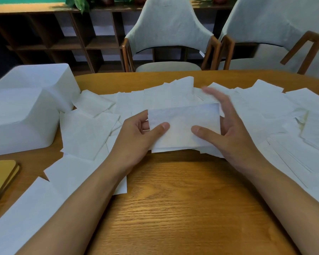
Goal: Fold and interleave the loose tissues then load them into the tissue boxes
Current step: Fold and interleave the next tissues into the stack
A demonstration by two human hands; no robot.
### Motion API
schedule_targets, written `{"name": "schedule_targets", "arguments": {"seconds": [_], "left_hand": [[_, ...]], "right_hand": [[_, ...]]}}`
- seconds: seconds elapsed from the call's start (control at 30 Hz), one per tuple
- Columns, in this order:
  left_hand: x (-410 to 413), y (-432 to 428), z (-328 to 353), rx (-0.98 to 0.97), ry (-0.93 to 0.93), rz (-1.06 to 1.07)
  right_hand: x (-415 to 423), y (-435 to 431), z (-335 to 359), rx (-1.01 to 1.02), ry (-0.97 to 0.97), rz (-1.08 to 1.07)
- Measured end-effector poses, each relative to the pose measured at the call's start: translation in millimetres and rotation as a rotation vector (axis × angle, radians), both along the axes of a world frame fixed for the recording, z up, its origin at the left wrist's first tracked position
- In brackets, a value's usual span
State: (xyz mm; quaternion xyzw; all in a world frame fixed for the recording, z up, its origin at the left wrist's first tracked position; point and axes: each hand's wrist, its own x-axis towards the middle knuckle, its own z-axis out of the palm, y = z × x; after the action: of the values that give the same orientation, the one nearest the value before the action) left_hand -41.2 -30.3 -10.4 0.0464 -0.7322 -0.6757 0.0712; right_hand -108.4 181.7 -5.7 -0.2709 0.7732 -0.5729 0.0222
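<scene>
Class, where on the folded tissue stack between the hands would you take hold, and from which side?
Take the folded tissue stack by its short ends, coming in from left and right, thumb on top, fingers underneath, as the left hand does. It is flat, limp and wide, so end grips probably keep layers aligned.

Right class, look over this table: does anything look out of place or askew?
The loose tissues lie askew across the table, overlapping at all angles, and one far tissue has a lifted corner. The folded stack in the middle looks tidy; nothing seems torn.
</scene>
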Motion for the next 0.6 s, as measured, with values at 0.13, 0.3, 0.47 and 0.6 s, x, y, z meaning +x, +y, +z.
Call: {"name": "schedule_targets", "arguments": {"seconds": [0.13,0.3,0.47,0.6], "left_hand": [[-2,-4,-1,-0.151,0.081,0.064],[-6,-23,-16,-0.887,0.071,-0.021],[-9,-25,-27,-0.963,0.209,-0.027],[-8,-18,-28,-1.021,0.262,-0.015]], "right_hand": [[-3,2,-4,0.067,0.019,-0.044],[-16,10,-9,-0.028,-0.006,-0.251],[-17,10,-9,-0.012,0.001,-0.264],[-18,9,-11,0.008,0.002,-0.264]]}}
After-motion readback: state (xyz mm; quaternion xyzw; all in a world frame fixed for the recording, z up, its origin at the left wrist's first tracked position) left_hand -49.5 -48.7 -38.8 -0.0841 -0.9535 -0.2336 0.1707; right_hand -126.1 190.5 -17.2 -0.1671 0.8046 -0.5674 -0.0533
